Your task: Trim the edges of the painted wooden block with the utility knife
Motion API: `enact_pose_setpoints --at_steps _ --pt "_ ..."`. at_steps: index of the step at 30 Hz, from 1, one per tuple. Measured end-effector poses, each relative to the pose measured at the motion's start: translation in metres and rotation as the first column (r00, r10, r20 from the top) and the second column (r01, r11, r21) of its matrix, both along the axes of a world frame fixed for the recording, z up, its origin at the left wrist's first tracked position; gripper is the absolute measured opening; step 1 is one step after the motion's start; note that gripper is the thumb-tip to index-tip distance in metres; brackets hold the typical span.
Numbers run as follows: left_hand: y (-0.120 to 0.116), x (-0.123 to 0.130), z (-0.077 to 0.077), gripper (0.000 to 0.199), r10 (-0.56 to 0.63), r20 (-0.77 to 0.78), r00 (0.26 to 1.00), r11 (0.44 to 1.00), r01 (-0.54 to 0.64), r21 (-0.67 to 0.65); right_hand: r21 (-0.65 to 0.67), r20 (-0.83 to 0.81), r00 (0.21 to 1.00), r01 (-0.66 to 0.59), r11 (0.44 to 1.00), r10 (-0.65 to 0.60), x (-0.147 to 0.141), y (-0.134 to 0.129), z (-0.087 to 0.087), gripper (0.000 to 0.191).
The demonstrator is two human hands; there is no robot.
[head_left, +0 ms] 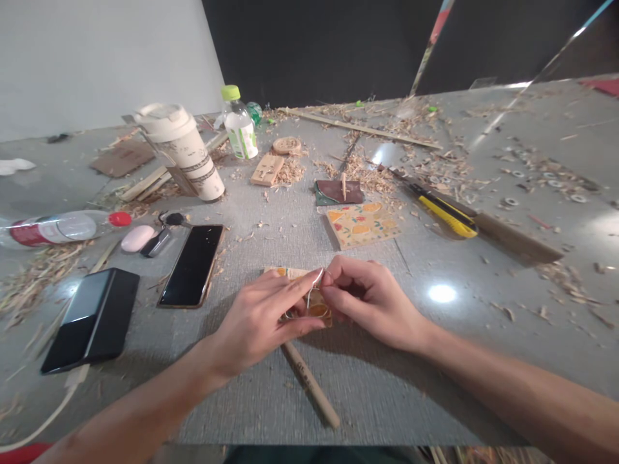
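Note:
My right hand [370, 299] is closed in a pinch on a thin white string [312, 293] above the near part of the table. My left hand [265, 306] lies opposite, thumb and index finger stretched apart; its index fingertip meets the string near my right fingertips. The string loops down between the left thumb and index finger. Beneath the hands is a small piece with an orange fruit print [294, 272], largely covered by my fingers. A round wooden stick [312, 386] slants toward me from under the left hand. Part of my left fingers is hidden.
A second fruit-printed piece [365, 225] and a dark red-green piece [338, 192] lie beyond. To the right are a yellow utility knife [447, 216] and a brown blade-like strip [517, 238]. A phone [192, 265], black device [91, 319], paper cup [186, 151] and bottles stand or lie left. Shavings litter the table.

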State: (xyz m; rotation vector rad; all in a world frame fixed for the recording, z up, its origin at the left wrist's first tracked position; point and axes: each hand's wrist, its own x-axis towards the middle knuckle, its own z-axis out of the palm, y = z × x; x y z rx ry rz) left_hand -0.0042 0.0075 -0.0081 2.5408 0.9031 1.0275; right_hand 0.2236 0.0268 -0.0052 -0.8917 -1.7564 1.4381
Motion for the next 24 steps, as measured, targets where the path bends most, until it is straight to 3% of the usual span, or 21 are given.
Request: enact_pose_setpoints --at_steps 9,24 --pt "-0.0007 -0.0001 0.0066 0.043 0.018 0.006 1.000 0.999 -0.018 -0.044 0.002 0.011 1.000 0.011 1.000 -0.011 0.0016 0.0004 -0.0010 0.016" --pt "0.0004 -0.0047 0.0089 0.034 0.088 0.002 0.996 0.995 -0.088 0.055 -0.026 -0.006 0.999 0.032 0.999 -0.032 0.0046 0.0047 -0.0026 0.016"
